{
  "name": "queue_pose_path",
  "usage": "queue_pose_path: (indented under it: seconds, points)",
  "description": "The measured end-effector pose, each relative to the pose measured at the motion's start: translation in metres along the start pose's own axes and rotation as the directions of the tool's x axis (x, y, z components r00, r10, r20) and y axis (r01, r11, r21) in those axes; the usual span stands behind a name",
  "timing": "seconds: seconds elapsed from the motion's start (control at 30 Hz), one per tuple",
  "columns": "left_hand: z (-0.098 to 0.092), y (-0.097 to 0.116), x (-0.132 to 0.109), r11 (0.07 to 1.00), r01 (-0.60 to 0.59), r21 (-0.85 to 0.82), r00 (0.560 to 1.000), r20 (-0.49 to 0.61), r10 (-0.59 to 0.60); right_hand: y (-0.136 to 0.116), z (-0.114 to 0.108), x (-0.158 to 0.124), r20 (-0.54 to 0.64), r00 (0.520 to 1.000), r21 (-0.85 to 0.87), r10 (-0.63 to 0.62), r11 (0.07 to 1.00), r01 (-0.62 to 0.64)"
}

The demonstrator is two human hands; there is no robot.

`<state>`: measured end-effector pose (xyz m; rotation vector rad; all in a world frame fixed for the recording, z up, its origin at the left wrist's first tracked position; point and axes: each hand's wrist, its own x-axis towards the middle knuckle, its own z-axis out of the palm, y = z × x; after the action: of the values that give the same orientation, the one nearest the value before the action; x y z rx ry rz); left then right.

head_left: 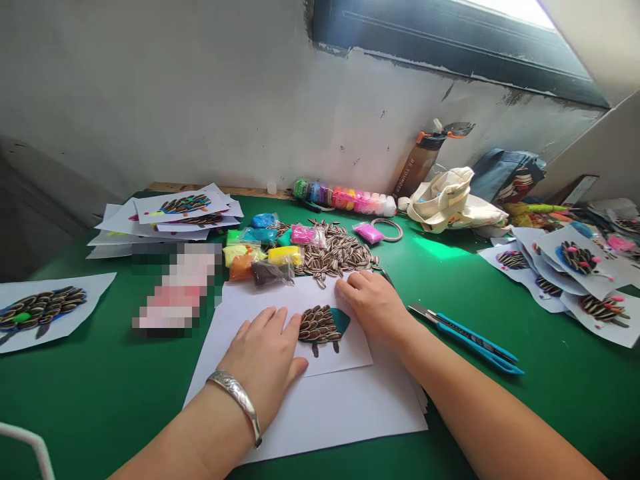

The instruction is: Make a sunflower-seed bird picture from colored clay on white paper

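Both hands lie flat and open, gripping nothing: L hand (263,360) pressing the cut sheet (280,293) just left of the seed fig. (317,325), R hand (373,307) on the sheet's top edge above the teal patch (340,320), loose seeds (335,253) just beyond.

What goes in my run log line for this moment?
left hand: flat on white paper card | right hand: flat on same card | between them: sunflower-seed collage

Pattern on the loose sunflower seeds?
Black-and-white lengthwise stripes on the loose sunflower seeds, best seen in the head view.
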<state>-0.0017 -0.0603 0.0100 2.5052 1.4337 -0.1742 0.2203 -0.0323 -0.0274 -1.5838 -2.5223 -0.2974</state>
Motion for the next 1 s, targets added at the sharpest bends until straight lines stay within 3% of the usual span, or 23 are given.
queue_pose_path:
  seconds: [0.1,0.2,0.27,0.37,0.53,1.0]
  points:
    - [0.0,0.0,0.0,1.0,0.008,0.005,0.999,0.031,-0.008,0.001,0.0,-0.006,-0.087,0.985,0.241,0.146,0.963,-0.121]
    - [-0.001,0.001,0.001,1.0,0.011,0.007,0.999,0.034,-0.011,-0.001,-0.005,-0.012,-0.027,0.953,0.565,0.301,0.792,-0.234]
    - [-0.002,0.001,0.001,1.0,0.007,0.002,1.0,0.02,-0.007,-0.004,-0.009,-0.014,0.026,0.954,0.698,0.298,0.678,-0.23]
    - [-0.002,0.001,0.001,1.0,0.003,-0.009,1.0,0.019,-0.002,-0.01,-0.015,-0.016,0.043,0.965,0.774,0.257,0.603,-0.195]
    - [-0.002,0.0,0.0,1.0,0.005,-0.001,0.999,0.042,-0.005,-0.013,-0.017,-0.015,0.055,0.973,0.764,0.226,0.618,-0.187]
    - [-0.003,0.0,0.0,1.0,0.005,-0.004,0.998,0.062,-0.005,-0.01,-0.012,-0.017,0.051,0.987,0.598,0.15,0.787,-0.151]
